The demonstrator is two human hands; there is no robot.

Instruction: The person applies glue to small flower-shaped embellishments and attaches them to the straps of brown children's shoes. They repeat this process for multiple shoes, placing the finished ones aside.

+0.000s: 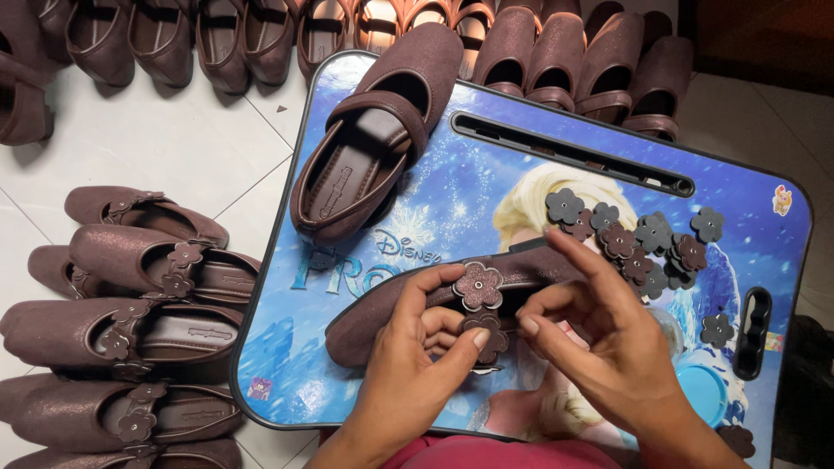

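White floor tiles (pixel 174 148) carry a blue picture-printed lap tray (pixel 486 187) that fills the middle and right of the frame, and on it, low and centre, lies a plum-coloured flat shoe (pixel 373 326) on its side with its toe toward the lower left. On its strap sit two flower-shaped trims: an upper flower (pixel 479 286), fully showing, and a lower flower (pixel 492 334) just beneath it. The left hand (pixel 417 365) curls its fingers over the shoe's side, thumb tip pressed against the lower flower. The right hand (pixel 599 343) comes in from the lower right, index finger stretched out over the strap, the other fingers bent toward the trims; whether it actually pinches anything I cannot tell. To my eye the risk lies in the placing: if the lower flower is not yet fixed, a sliding thumb could leave it crooked or overlapping the upper one, and the shoe, resting on its curved side, could roll under uneven pressure. To the right, near the tray's upper right part, a loose pile of spare flowers (pixel 638 239) lies close enough for the right wrist to scatter it. A second shoe (pixel 373 139) rests at the tray's upper left. Beyond, finished shoes with flowers (pixel 130 330) crowd the left edge, and a row of plain shoes (pixel 347 35) lines the top.
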